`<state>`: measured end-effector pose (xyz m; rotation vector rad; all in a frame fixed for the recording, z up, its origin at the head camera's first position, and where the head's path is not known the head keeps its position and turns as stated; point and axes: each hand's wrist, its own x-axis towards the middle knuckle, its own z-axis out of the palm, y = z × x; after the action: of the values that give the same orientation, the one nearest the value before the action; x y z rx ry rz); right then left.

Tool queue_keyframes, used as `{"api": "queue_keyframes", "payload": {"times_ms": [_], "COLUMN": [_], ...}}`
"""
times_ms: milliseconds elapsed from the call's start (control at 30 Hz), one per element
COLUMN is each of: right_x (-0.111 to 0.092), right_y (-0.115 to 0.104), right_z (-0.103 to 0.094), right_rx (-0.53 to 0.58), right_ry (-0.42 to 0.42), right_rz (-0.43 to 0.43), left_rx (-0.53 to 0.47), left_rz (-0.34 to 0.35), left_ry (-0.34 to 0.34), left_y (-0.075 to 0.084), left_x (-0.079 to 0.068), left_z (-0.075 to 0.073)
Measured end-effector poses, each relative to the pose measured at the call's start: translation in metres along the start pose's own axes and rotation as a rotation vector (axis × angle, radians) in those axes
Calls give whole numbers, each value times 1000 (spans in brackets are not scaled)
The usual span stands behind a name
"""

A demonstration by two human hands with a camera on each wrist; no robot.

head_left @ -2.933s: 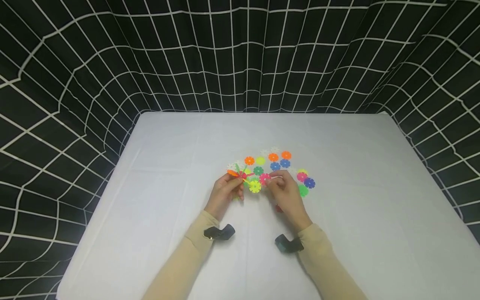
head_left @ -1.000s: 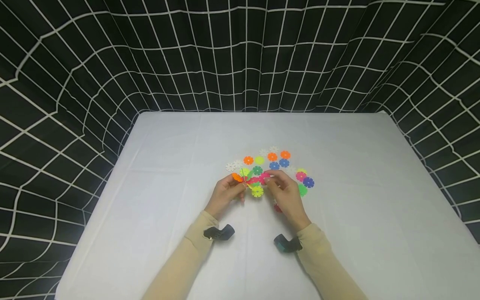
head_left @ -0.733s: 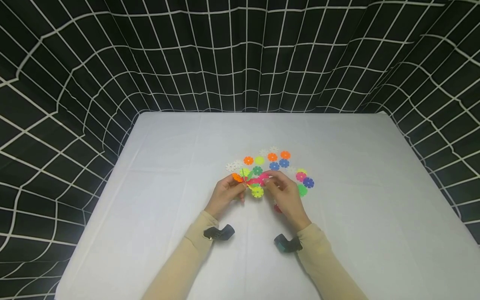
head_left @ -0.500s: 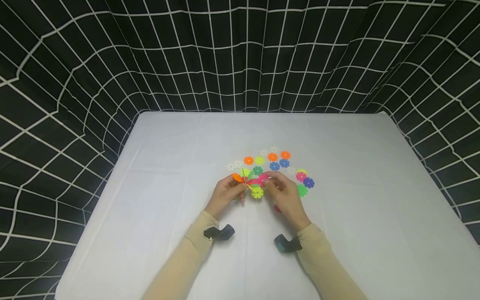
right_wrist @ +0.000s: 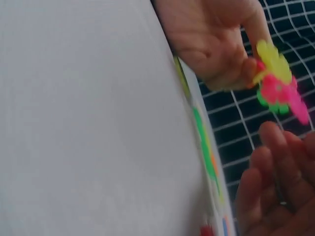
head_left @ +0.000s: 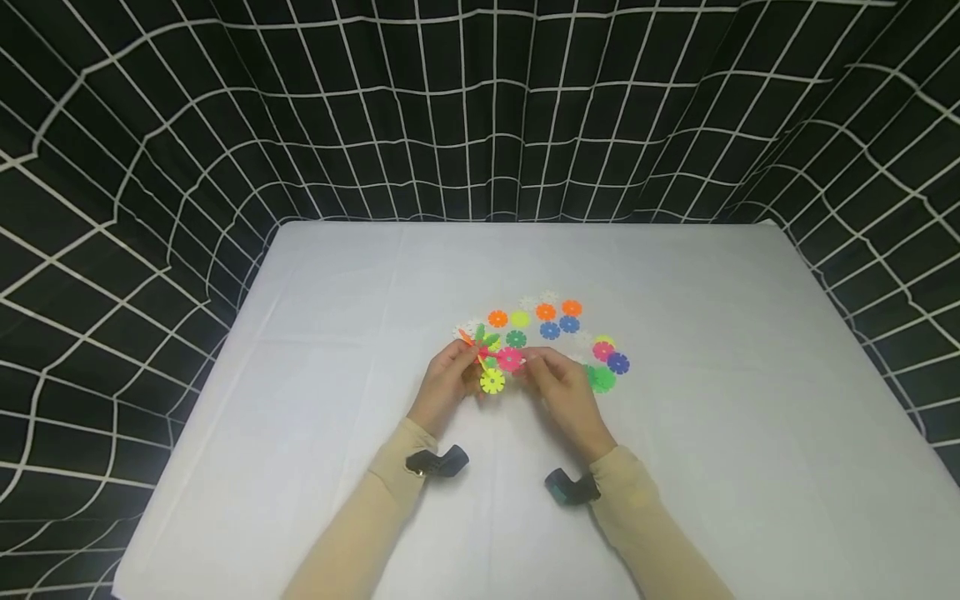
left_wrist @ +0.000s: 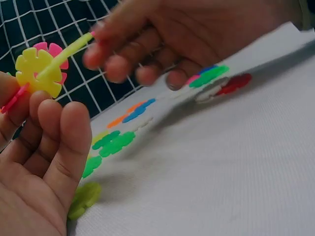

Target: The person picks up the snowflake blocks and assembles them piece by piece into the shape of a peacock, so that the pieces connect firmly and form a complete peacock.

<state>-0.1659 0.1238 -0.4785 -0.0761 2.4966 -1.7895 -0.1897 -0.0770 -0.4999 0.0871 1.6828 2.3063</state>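
My left hand (head_left: 441, 385) pinches a cluster of interlocking plastic flower discs, raised over the table. In it are a pink disc (head_left: 510, 360), a yellow disc (head_left: 492, 381), a green disc (head_left: 481, 333) and an orange disc (head_left: 466, 337). The left wrist view shows a yellow disc (left_wrist: 37, 69) face-on above my left fingertips. My right hand (head_left: 566, 396) is at the pink disc's right edge, its fingers loosely bent. In the right wrist view a small gap shows between those fingers (right_wrist: 273, 140) and the cluster's pink end (right_wrist: 301, 114).
Loose discs lie beyond and between my hands: orange discs (head_left: 546, 312), blue discs (head_left: 550, 331), a dark green disc (head_left: 516, 338) and white discs (head_left: 550, 297). To the right are bright green discs (head_left: 601, 378) and a dark blue disc (head_left: 618, 363). A gridded black curtain (head_left: 495, 108) surrounds the white table (head_left: 337, 333).
The cluster has turned in my left hand, so its pink disc now faces the head camera. My right fingers have gone from gripping the pink disc to beside its edge, slightly left.
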Motion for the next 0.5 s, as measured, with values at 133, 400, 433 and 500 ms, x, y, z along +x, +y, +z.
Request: {"api": "queue_keyframes", "payload": {"times_ms": [133, 400, 433, 500], "right_x": [0, 1, 1, 1], "right_y": [2, 4, 3, 2], "right_z": [-2, -2, -2, -2], "right_rx": [-188, -501, -510, -531], "right_ry": [0, -129, -118, -94], "right_rz": [-2, -124, -134, -146], "left_rx": [-71, -109, -108, -104], "left_rz": [-35, -41, -41, -40], "left_ry": [21, 23, 23, 21], "left_y": [1, 2, 2, 3], "left_x": [1, 0, 0, 0], "left_z": [-1, -2, -2, -2]}}
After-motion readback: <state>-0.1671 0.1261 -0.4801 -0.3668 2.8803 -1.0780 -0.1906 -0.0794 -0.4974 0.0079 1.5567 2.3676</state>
